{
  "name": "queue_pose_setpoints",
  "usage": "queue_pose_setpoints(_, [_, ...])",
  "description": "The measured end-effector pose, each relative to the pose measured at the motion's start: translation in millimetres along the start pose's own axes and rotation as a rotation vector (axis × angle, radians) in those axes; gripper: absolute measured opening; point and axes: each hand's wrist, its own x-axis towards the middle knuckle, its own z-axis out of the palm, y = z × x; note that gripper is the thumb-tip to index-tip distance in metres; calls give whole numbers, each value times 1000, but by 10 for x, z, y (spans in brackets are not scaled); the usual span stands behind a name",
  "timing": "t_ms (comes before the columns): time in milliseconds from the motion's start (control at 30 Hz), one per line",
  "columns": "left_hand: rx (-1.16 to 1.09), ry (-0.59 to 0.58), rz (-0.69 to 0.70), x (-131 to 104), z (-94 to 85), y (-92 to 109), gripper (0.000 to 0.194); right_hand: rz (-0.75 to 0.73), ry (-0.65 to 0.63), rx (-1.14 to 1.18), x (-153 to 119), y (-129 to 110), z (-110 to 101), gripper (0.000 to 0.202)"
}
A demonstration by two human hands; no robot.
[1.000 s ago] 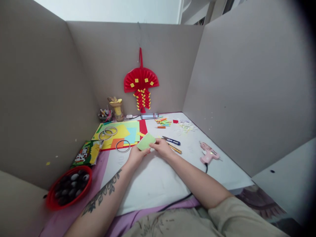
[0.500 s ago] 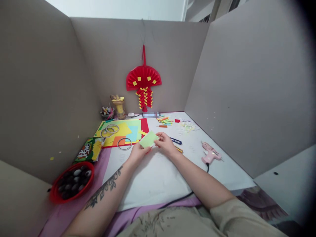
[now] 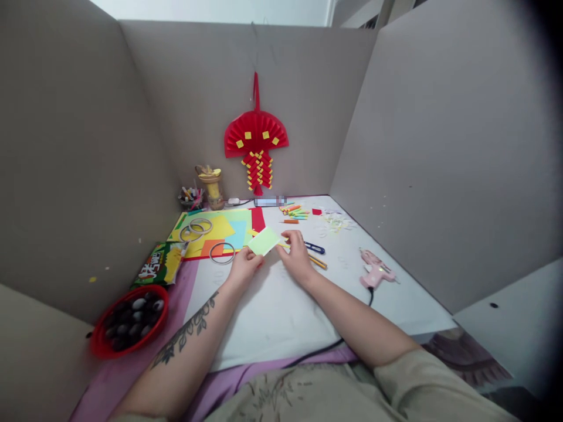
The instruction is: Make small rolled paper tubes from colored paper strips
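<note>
A small light green sheet of paper [image 3: 264,241] is tilted above the white table, its lower left edge pinched between the thumb and fingers of my left hand [image 3: 247,265]. Just right of the sheet is my right hand [image 3: 297,255]; its thumb and forefinger are apart, with a gap showing between them and nothing visibly held. Behind that hand lie a dark blue utility knife [image 3: 315,248] and a yellow pencil [image 3: 318,262]. A grey ring [image 3: 222,262] rests left of the green sheet.
Coloured paper sheets [image 3: 220,225] and two more rings [image 3: 200,227] lie at the back left. A red bowl of dark round pieces [image 3: 99,343] stands near left. On the right is a pink glue gun [image 3: 376,271] with a black cord. Rolled paper pieces [image 3: 295,211] and scraps [image 3: 338,221] sit behind.
My right thumb and fingers have parted from the green paper's right edge. The left hand still holds the sheet. The whole view has shifted slightly.
</note>
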Motion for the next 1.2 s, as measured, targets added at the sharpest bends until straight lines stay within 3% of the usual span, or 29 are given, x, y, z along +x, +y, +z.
queue_pose_setpoints(67, [6, 26, 35, 20, -17, -35, 23, -175, -126, -139, -42, -68, -9, 8])
queue_pose_setpoints(133, [29, 46, 74, 39, -35, -72, 23, -248, -209, -232, -75, -127, -3, 9])
queue_pose_setpoints(400, [207, 59, 271, 6, -7, -32, 20, -279, -226, -435, -107, -194, 2, 16])
queue_pose_setpoints(567, [422, 91, 386, -63, 5, 43, 15, -255, -242, -387, -115, -157, 11, 16])
queue_pose_setpoints(667, [465, 53, 428, -82, -9, 52, 20, -219, -251, -312, -115, -123, 34, 14])
queue_pose_setpoints(1067, [373, -27, 454, -114, -10, 115, 11, -86, -253, -39, -63, -70, 38, 13])
queue_pose_setpoints(1200, [314, -14, 392, -81, -11, 104, 12, -76, -223, -47, -48, -54, 46, 13])
